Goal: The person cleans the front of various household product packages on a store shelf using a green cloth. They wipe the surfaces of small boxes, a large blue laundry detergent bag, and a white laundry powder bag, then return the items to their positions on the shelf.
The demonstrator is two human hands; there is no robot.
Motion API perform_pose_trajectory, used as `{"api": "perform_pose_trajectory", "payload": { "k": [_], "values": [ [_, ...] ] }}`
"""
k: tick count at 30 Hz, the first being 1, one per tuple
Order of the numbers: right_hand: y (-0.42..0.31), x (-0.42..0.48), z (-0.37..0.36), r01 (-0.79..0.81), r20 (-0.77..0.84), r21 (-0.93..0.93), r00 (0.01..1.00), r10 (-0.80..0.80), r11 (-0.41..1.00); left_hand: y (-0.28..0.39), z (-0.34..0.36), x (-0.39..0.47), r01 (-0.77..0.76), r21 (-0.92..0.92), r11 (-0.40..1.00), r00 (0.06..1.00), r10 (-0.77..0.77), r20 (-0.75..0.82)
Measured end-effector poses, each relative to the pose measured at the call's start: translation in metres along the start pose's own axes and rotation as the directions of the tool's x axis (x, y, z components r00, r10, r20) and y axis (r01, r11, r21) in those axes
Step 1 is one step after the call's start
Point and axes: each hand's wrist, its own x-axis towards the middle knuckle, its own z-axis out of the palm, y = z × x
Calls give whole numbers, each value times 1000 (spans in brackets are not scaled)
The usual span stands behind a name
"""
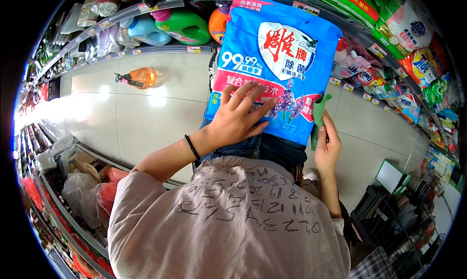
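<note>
A large blue bag of laundry powder (277,67) leans in front of my lap, its printed front facing up. My left hand (239,111) lies flat across the lower front of the bag, with fingers spread. At the bag's lower right edge, my right hand (327,144) pinches a folded green cloth (318,114) between thumb and fingers. The cloth touches the side of the bag. What supports the bag underneath is hidden.
An orange spray bottle (144,78) is on the tiled floor to the left. Shelves ahead hold a green detergent jug (182,25) and detergent bags (368,74). A black crate (372,213) is at right; plastic bags (82,195) fill a left shelf.
</note>
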Motion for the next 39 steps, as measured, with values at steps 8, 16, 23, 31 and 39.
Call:
{"api": "perform_pose_trajectory", "payload": {
  "k": [8,16,23,31,39],
  "values": [
    [-39,-1,40,748,316,-241,663,-679,619,-61,-41,42,183,-202,962,952,-225,-206],
    [-44,20,111,890,584,-152,432,-688,430,-83,12,46,133,-98,986,983,-144,-116],
    [2,9,-11,781,619,-287,593,-515,554,-79,9,42,184,-52,982,981,-186,-53],
    [20,5,-40,-204,-196,82,956,217,975,-72,5,16,398,-532,748,805,-562,-188],
    [-94,89,62,798,564,-31,511,-648,602,-29,8,-51,568,-496,657,706,-699,-117]
  ]
}}
